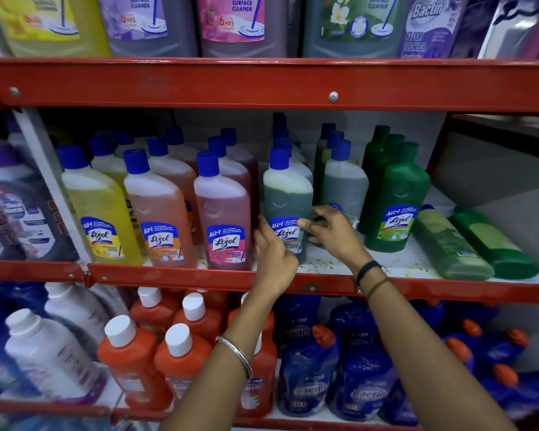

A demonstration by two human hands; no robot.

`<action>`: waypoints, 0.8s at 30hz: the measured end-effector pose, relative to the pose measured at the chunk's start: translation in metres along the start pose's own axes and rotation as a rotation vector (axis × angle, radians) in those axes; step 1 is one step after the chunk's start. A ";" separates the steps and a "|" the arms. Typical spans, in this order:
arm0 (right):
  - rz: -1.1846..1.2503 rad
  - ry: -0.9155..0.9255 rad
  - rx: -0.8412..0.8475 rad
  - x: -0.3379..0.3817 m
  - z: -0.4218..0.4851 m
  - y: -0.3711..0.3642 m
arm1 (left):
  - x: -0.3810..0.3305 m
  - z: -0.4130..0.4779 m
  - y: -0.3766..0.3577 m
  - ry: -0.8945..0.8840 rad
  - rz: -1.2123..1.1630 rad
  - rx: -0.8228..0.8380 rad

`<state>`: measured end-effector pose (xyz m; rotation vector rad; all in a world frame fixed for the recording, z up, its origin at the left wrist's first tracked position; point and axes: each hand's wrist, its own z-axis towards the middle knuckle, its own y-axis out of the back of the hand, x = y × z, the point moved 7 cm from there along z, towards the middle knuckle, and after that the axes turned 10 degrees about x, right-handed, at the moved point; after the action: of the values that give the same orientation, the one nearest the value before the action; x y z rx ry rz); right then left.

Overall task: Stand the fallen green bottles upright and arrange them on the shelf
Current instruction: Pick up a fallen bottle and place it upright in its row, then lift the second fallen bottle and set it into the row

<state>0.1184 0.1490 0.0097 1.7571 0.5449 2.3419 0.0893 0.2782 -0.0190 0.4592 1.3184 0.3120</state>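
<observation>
Left hand (274, 247): curls round the left side of the green bottle (288, 197).
Right hand (330, 231): pinches its right side.
Advice: seat it flat, label forward (fallen bottles (451, 247) lie to its right).

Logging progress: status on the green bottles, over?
Left hand, right hand grip upright blue-capped bottle. Two fallen green bottles lie at right end of shelf. Nothing on top.

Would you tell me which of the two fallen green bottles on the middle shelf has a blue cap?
The pale olive-green plastic bottle, lying beside the upright dark green bottle; the darker green fallen bottle to its right has a green cap.
</observation>
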 end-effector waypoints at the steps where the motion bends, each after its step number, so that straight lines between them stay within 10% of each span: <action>1: -0.033 0.006 -0.014 0.000 -0.002 0.000 | -0.001 0.000 -0.003 -0.001 0.012 0.016; 8: -0.219 0.042 -0.064 0.009 -0.007 0.003 | -0.014 -0.011 -0.010 -0.005 -0.036 -0.114; 14: -0.187 0.032 -0.186 0.012 -0.049 0.054 | -0.080 -0.038 -0.032 -0.423 -0.027 -0.358; 20: -0.578 -0.234 -0.607 -0.019 -0.116 0.186 | -0.121 -0.012 -0.118 -0.448 -0.070 0.000; 24: -0.770 -0.693 -0.373 -0.061 -0.124 0.223 | -0.124 0.016 -0.198 -0.208 -0.019 0.273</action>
<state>0.0382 -0.1009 0.0104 1.6249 0.4905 1.1423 0.0683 0.0450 -0.0074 0.6896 1.1644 0.0647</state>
